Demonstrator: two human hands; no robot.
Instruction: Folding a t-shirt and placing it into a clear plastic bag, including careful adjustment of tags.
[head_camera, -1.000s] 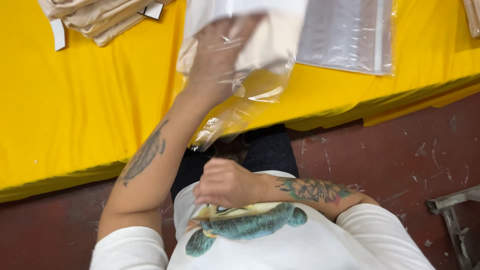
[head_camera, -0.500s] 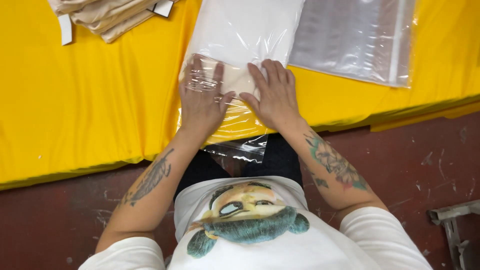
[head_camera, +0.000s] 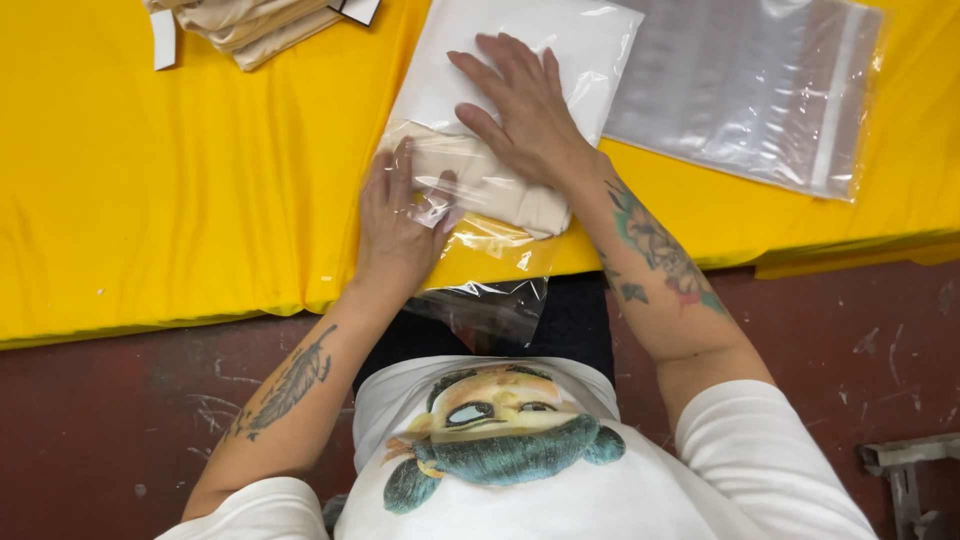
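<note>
Looks like a garment-packing workshop: long table draped in yellow cloth (head_camera: 180, 190), stack of folded beige garments (head_camera: 250, 25) with tags, pile of clear plastic bags (head_camera: 745, 95), scuffed dark red painted floor (head_camera: 850, 330) below.

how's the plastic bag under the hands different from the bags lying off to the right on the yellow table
The bag under the hands is filled: a white insert and a folded beige cloth show through it, while the stack of bags at right lies flat with nothing inside. The filled bag is pressed down by the left hand and right hand; the stack at right is untouched. The filled bag's open end hangs over the table edge; the stack lies wholly on top. Both are clear plastic.
</note>
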